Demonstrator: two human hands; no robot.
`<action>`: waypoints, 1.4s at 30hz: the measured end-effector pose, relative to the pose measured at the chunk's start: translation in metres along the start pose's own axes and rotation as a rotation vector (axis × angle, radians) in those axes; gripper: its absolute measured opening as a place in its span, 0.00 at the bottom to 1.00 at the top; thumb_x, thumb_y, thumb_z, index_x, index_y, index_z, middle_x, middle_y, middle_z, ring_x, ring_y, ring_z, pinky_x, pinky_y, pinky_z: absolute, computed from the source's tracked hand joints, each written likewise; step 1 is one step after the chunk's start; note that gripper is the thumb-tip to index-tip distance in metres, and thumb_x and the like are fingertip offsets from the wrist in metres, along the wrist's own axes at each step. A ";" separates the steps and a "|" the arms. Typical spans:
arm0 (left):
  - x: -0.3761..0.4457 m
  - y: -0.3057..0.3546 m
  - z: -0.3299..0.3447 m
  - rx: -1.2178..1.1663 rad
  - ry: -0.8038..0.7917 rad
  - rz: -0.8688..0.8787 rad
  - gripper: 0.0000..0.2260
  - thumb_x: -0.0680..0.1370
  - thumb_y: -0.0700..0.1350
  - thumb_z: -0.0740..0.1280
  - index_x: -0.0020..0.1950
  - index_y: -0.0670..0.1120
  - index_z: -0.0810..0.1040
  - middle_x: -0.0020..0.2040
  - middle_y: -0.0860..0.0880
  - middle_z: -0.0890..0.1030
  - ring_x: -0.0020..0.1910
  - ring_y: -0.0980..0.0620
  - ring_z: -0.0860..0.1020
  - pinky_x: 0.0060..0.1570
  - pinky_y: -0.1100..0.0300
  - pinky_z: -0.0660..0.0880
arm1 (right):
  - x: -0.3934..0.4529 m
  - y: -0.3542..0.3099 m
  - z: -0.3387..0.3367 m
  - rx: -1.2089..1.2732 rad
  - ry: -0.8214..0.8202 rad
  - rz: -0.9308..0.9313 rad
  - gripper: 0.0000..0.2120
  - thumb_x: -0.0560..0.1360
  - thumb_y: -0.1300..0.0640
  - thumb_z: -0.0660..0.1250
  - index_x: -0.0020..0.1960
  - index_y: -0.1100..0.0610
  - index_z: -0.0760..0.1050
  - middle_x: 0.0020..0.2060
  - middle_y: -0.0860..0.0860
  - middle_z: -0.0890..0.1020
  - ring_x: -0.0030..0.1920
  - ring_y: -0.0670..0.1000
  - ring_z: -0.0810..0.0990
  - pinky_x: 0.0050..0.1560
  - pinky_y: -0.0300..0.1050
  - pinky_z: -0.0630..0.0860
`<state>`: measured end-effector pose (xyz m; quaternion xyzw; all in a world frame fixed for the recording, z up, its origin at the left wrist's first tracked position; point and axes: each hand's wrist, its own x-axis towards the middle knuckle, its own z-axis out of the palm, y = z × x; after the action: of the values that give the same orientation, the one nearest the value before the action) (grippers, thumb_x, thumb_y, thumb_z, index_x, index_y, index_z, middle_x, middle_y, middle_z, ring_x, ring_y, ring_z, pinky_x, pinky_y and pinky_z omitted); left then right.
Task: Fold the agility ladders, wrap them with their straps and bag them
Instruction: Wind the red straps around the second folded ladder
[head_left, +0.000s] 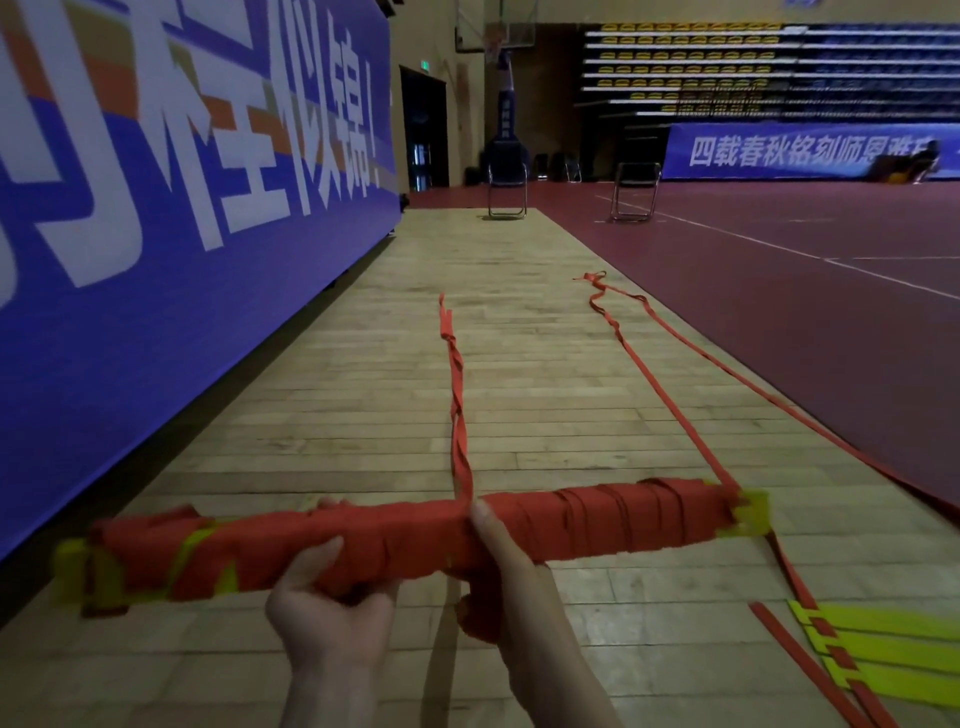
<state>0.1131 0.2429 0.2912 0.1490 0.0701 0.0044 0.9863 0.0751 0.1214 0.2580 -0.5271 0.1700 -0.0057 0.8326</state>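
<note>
Ladder bundle (410, 540), folded and mostly wound in red strap, lay level across your view above the wooden floor (363, 405), held up by both your hands. Your left hand (332, 597) cupped it from below, fingers curled over its far edge. Your right hand (498, 561) gripped its middle, thumb up its near face. Two loose red strap tails (457, 405) ran from the bundle away along the floor. Right of the bundle lay another ladder (883, 649), yellow rungs flat.
</note>
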 end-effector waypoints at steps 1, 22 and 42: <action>0.002 -0.001 -0.003 -0.026 -0.104 -0.018 0.29 0.38 0.40 0.76 0.39 0.48 0.85 0.39 0.52 0.84 0.45 0.52 0.83 0.57 0.43 0.74 | 0.004 0.000 0.002 0.083 -0.030 0.032 0.36 0.56 0.31 0.76 0.50 0.59 0.81 0.33 0.52 0.83 0.27 0.50 0.75 0.30 0.42 0.70; 0.010 0.008 -0.016 0.110 -0.347 -0.022 0.29 0.49 0.38 0.77 0.50 0.52 0.82 0.54 0.54 0.82 0.56 0.51 0.80 0.54 0.49 0.77 | -0.006 0.000 0.014 0.244 -0.079 0.100 0.25 0.66 0.35 0.70 0.46 0.57 0.76 0.33 0.52 0.75 0.28 0.48 0.69 0.33 0.43 0.66; -0.007 -0.004 -0.011 0.231 -0.008 0.062 0.11 0.69 0.35 0.67 0.45 0.50 0.79 0.37 0.50 0.81 0.41 0.50 0.79 0.45 0.56 0.76 | 0.007 0.014 0.024 0.331 0.065 -0.024 0.20 0.65 0.42 0.75 0.46 0.57 0.78 0.31 0.51 0.75 0.25 0.48 0.71 0.32 0.45 0.68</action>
<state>0.1045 0.2420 0.2807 0.2636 0.0618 0.0262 0.9623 0.0868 0.1475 0.2531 -0.3845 0.1873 -0.0607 0.9019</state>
